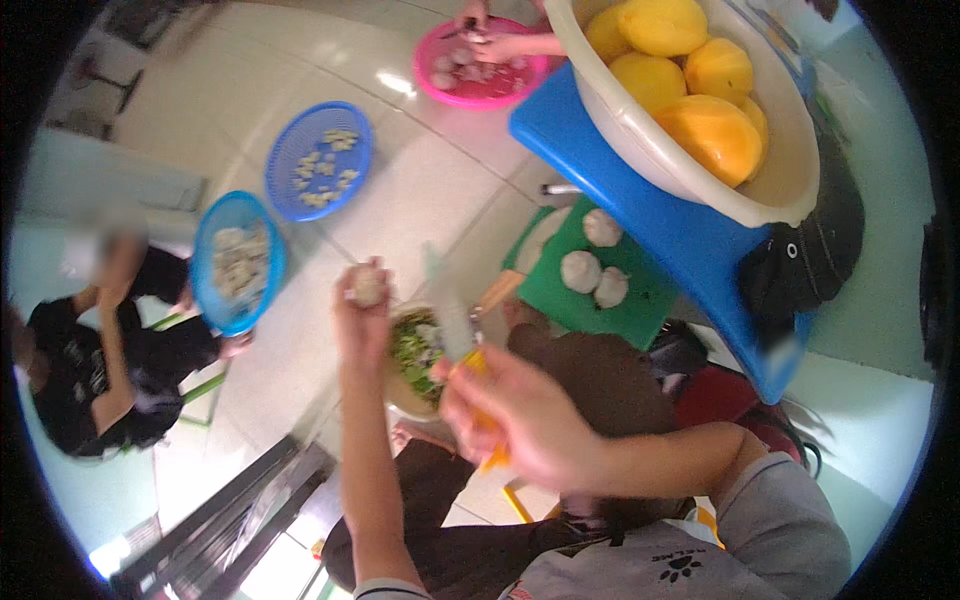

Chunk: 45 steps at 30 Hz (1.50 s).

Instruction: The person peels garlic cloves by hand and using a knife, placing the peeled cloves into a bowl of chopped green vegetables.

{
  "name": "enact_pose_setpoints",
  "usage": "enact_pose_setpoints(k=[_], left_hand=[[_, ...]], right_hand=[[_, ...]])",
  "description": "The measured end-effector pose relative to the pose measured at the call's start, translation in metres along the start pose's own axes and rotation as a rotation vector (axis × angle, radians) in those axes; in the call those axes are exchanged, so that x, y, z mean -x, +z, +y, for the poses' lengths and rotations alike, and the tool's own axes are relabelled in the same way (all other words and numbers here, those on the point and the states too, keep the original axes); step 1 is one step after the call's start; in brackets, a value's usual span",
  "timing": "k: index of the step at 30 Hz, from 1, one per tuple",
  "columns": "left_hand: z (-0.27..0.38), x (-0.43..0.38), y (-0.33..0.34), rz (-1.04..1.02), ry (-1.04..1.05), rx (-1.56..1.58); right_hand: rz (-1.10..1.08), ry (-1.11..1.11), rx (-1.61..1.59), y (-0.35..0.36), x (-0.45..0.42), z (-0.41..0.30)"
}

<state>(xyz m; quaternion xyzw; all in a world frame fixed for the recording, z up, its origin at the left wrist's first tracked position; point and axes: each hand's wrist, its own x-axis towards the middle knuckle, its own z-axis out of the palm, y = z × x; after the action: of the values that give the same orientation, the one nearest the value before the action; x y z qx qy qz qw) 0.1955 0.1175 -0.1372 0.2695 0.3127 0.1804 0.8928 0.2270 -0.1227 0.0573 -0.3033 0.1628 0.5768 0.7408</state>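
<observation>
My left hand (361, 319) is wrapped around a pale round vegetable (368, 285), held up over the floor. In my right hand (517, 416) is the yellow handle of a knife (454, 307); its wide blade is blurred and points away from me. Below both hands sits a bowl (418, 360) with green leafy bits and pale scraps in it. To the right, several similar pale round vegetables (580, 271) lie on a green cutting board (547, 292). A second wooden handle (499, 292) rests at the board's left edge.
Large yellow fruits (649, 81) fill a cream basin (652, 154) on a blue stool (600, 169). A blue colander (319, 161), a cyan basket (238, 262) and a pink basin (480, 96), with another person's hands (499, 49) over it, stand around. A seated person (112, 360) is at left.
</observation>
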Motion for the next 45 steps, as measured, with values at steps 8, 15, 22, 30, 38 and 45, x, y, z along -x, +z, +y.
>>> enact_pose_setpoints(k=[8, 15, 22, 30, 38, 45], left_hand=[[0.050, 0.150, 0.058, -0.148, -0.048, -0.017], [0.024, 0.224, 0.005, 0.059, 0.168, -0.058], [-0.030, 0.226, -0.046, 0.238, 0.266, -0.159], [-0.051, 0.223, -0.050, 0.307, 0.227, -0.342], [-0.061, 0.200, -0.047, 0.270, 0.309, -0.396], [-0.070, 0.190, -0.063, 0.236, 0.282, -0.282]], right_hand=[[0.015, -0.432, 0.643, -0.025, -0.014, 0.012], [-0.192, -0.799, 1.602, -0.010, -0.023, 0.099], [-0.263, -0.733, 1.985, -0.055, -0.046, 0.152], [-0.210, -0.833, 2.029, -0.067, -0.059, 0.166], [-0.174, -0.783, 1.824, -0.077, -0.080, 0.153], [-0.205, -0.664, 1.837, -0.084, -0.082, 0.155]])
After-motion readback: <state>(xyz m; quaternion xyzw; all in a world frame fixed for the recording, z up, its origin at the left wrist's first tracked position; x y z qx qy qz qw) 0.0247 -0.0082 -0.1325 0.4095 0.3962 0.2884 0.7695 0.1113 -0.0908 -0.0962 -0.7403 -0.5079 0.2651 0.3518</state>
